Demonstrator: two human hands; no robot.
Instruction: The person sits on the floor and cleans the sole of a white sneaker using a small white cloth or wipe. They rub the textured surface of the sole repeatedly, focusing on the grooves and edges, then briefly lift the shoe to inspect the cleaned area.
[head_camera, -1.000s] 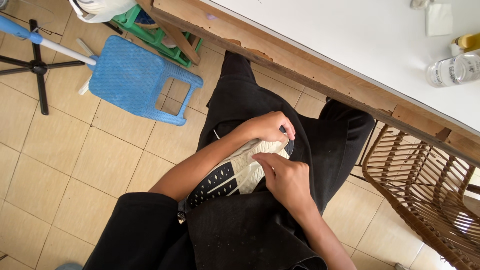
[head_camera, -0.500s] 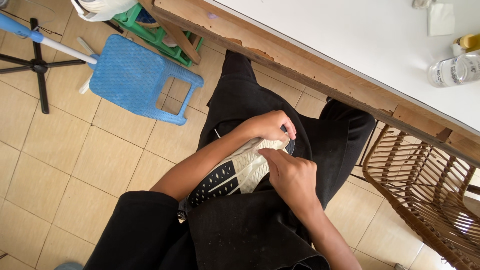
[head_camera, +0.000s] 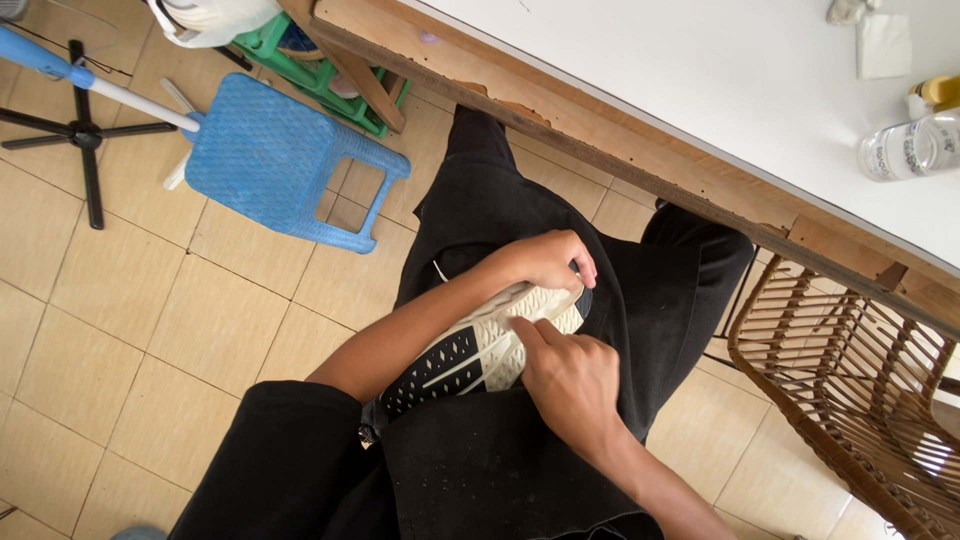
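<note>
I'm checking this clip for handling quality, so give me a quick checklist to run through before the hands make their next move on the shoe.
1. Shoe resting sole-up on the lap: ok.
2. Left hand gripping the toe end: ok.
3. Right hand on the sole, index finger pressing the pale tread: ok.
4. Sole in plain view of the camera: ok.
5. Upper and laces of the shoe: cannot tell, hidden underneath.
6. Blue stool and wicker chair apart from both arms: ok.

Blue plastic stool (head_camera: 285, 165) on tiled floor (head_camera: 120, 330), wicker chair (head_camera: 850, 380), white table (head_camera: 700, 70), clear bottle (head_camera: 905, 148)
</note>
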